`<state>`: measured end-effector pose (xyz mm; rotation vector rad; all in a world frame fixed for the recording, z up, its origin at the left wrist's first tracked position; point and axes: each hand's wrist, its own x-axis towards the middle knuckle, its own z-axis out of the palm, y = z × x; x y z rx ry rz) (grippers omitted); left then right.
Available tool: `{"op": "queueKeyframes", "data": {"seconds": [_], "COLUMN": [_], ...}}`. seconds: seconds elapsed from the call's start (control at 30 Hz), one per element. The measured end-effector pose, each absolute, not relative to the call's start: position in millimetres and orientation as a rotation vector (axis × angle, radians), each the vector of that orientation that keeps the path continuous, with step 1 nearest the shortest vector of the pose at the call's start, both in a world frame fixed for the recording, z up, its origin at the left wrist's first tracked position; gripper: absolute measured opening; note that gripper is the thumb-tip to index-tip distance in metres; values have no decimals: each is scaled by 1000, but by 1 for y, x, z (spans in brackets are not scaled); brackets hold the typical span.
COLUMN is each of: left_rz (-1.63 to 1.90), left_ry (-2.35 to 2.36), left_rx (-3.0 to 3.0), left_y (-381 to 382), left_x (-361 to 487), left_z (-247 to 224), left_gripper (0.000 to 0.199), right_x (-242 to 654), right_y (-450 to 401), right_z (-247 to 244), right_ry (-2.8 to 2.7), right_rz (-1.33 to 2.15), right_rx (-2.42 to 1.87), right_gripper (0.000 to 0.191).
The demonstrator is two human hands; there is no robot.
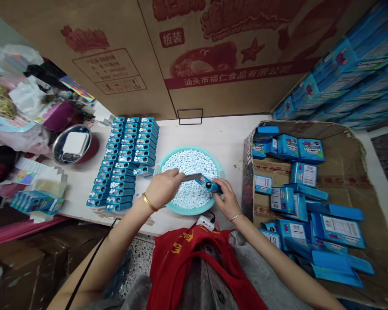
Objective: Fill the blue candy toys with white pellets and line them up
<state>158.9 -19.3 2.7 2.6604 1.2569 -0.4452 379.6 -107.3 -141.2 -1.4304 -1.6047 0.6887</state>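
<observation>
Red apron (168,267) | left fingers (173,173) shut on grey strip (191,177) | right fingers (218,184) grip blue box (208,185) | teal basin (189,212): white candies (189,163)

The bare left forearm (116,245) and right forearm (278,262) angle inward from the bottom of the view, bringing both hands near each other without touching. The left hand (163,188) sits palm down, its fingers (176,173) pinching forward. The right hand (226,199) arches over, its fingers (218,183) curled in a grip.

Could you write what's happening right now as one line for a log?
left hand: flat grey scraper | right hand: small blue box | below: teal basin of white candies
</observation>
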Motion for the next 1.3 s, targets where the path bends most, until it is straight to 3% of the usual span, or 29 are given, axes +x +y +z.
{"op": "queueKeyframes", "data": {"seconds": [0.13,0.27,0.5,0.63,0.8,1.03,1.17,1.3], "left_rz": [-437,-301,-101,68,277,-244,-567,-632], "left_ry": [1582,1524,1285,1176,1009,1008,1105,1125], "left_rx": [2476,2321,2187,2104,2113,2428,2534,2615], "left_y": [9,15,-20,-27,-23,-17,-25,-38], "left_x": [122,132,183,164,132,156,186,205], "left_z": [-71,-139,-176,-156,-89,1,32,51], "left_gripper": [26,29,37,29,25,20,22,24], "right_x": [386,393,400,404,402,381,374,371], "right_y": [-107,-108,-111,-111,-107,-104,-106,-108], "right_z": [-139,-134,-132,-131,-125,-124,-126,-132], "right_ry": [-1550,-1496,-1355,-1321,-1469,-1646,-1666,-1660], "right_rz": [685,683,685,650,553,570,578,590], "right_rx": [-1442,-1487,-1602,-1615,-1592,-1466,-1441,-1422], "right_gripper": [38,34,32,33,32,44,45,45]}}
